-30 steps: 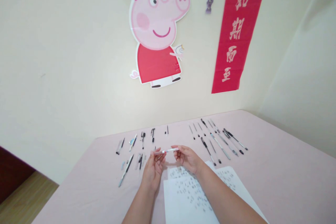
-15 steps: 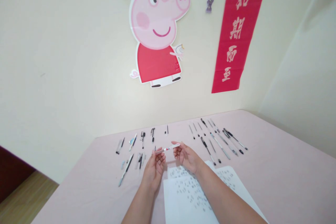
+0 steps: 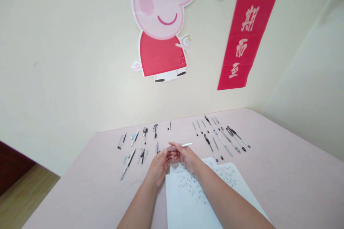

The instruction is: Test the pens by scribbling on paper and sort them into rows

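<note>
A slim white pen [image 3: 187, 144] is held level above the table, its right end jutting past the fingers. My left hand [image 3: 159, 165] pinches the pen's left end between thumb and fingers. My right hand [image 3: 187, 156] grips it near the middle, fingertips close to those of my left hand. Just behind my left hand, a small dark pen part [image 3: 157, 146] shows, partly hidden by the fingers. Below my right hand and forearm lie sheets of paper [image 3: 188, 200] with handwritten marks.
Taken-apart pens [image 3: 128, 164] with caps and barrels lie in rows at the left of the pink-covered table [image 3: 80, 193]. Several pens and refills [image 3: 223, 143] lie at the right. A wall with a pig cutout [image 3: 163, 53] and a red banner [image 3: 239, 43] stands behind.
My hands have come closer together. The right hand has slid inward along the pen, so its white end now sticks out to the right. The view has tilted down slightly.
</note>
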A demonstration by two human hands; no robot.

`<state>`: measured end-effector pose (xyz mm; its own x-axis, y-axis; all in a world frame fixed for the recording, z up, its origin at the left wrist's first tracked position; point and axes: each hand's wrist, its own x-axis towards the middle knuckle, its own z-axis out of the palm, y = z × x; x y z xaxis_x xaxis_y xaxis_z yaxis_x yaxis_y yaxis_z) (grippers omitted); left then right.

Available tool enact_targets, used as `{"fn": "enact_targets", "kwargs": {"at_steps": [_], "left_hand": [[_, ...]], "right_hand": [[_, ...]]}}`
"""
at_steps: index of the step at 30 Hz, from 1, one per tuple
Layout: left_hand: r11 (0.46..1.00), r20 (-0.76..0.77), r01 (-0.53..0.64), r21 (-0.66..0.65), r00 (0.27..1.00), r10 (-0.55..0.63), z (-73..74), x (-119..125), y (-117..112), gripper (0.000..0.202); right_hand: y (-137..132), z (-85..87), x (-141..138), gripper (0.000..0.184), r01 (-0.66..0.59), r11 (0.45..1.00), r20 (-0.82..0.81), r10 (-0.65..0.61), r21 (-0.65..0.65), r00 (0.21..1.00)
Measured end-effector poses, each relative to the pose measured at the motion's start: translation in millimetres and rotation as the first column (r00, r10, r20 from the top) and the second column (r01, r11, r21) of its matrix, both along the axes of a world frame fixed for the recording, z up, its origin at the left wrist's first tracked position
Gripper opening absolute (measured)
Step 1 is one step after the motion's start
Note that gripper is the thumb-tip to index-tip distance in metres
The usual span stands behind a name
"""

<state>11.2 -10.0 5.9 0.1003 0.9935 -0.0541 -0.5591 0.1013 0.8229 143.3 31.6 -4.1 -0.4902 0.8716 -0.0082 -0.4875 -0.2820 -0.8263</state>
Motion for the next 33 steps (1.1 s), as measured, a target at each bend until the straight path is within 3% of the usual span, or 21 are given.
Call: {"fn": "enact_targets", "kwargs": {"at_steps": [6, 12, 15, 19, 25, 28, 33], "left_hand": [[0.987, -0.262, -0.158, 0.012, 0.953, 0.156, -9.5, -3, 2, 0.037], [0.978, -0.532, -0.136, 0.16, 0.822, 0.202, -5.7, 0, -1, 0.02], [0.968, -0.581, -0.085, 0.237, 0.786, 0.211, -3.5, 1, -2, 0.013], [0.958, -0.586, -0.007, 0.285, 0.79, 0.18, -6.0, -1, -2, 0.017], [0.905, -0.735, 0.213, 0.368, 0.663, 0.143, -7.4, -1, -5, 0.022], [0.857, -0.774, 0.325, 0.401, 0.62, 0.127, -5.9, 0, -6, 0.021], [0.778, -0.837, 0.447, 0.441, 0.518, 0.176, -7.4, -1, -5, 0.025]], "right_hand": [[9, 11.3, 10, 0.043, 0.156, 0.985, -0.091, -0.162, -0.071, 0.983], [-1, 25.2, 17, 0.034, 0.214, 0.975, 0.008, -0.214, -0.054, 0.977], [-15, 28.2, 23, 0.029, 0.206, 0.978, 0.083, -0.204, -0.016, 0.975], [-39, 28.8, 34, 0.024, 0.175, 0.983, 0.251, -0.184, 0.06, 0.95], [-77, 21.0, 48, 0.02, -0.027, 0.98, 0.535, -0.083, 0.195, 0.841], [-88, 10.6, 49, 0.017, -0.065, 0.958, 0.605, -0.124, 0.281, 0.787], [-93, -3.4, 50, 0.003, -0.002, 0.915, 0.659, -0.289, 0.404, 0.694]]}}
